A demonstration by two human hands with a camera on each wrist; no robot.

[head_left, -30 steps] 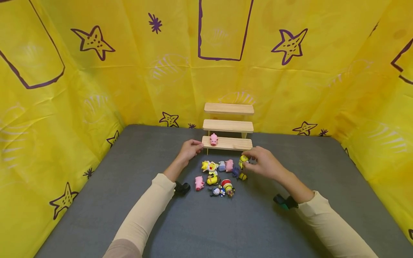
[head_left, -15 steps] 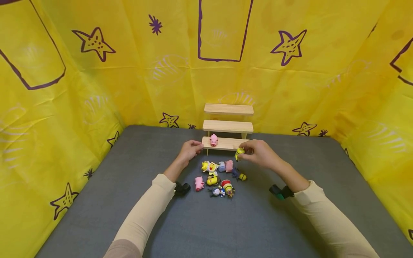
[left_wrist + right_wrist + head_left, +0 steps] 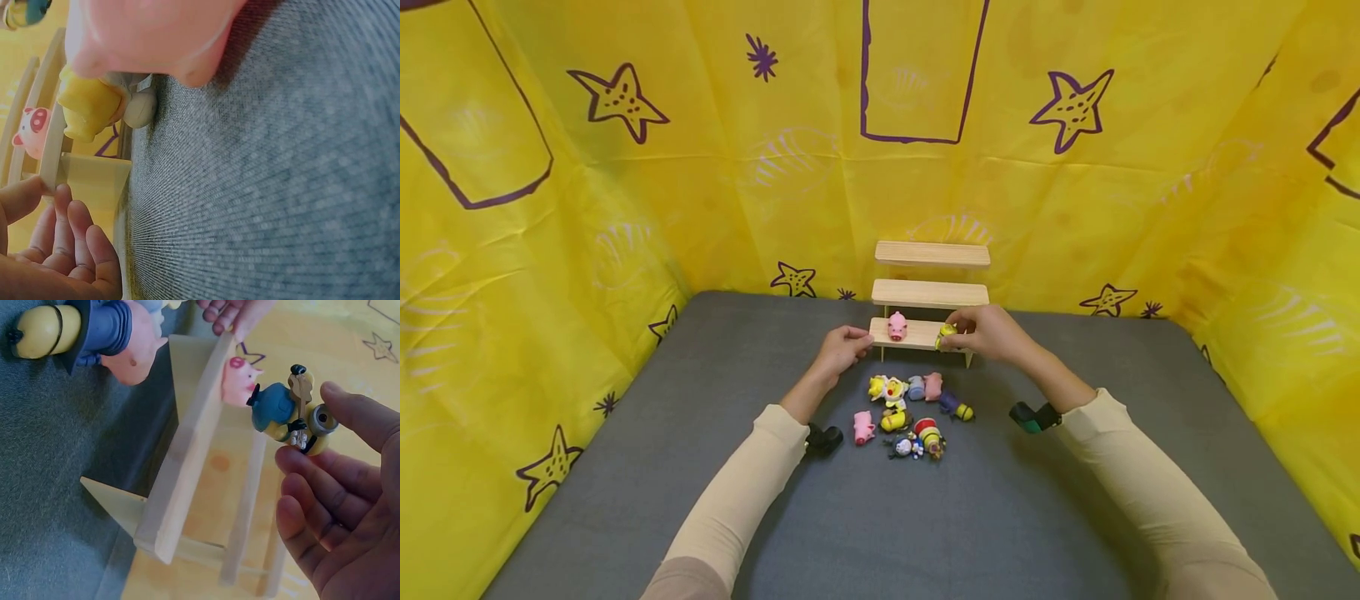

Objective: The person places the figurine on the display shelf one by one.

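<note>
Smooth plastic minion figurine (image 3: pixel 275 405), grained wooden shelf (image 3: pixel 930 292), matt woven cloth (image 3: pixel 281 187).

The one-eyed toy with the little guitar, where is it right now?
In the head view, the guitar toy is pinched in the right hand, at the bottom shelf, right of the pink pig on it.

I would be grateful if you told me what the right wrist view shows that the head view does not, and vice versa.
Only the right wrist view makes out the held figure's details: a brown guitar and a round goggle.

Only the head view shows the left sleeve, the right sleeve and the lying pig at the pile's left.

Both show the right hand pinching that figure by the bottom shelf, the pink pig standing there, and the left hand at the shelf's other end.
</note>
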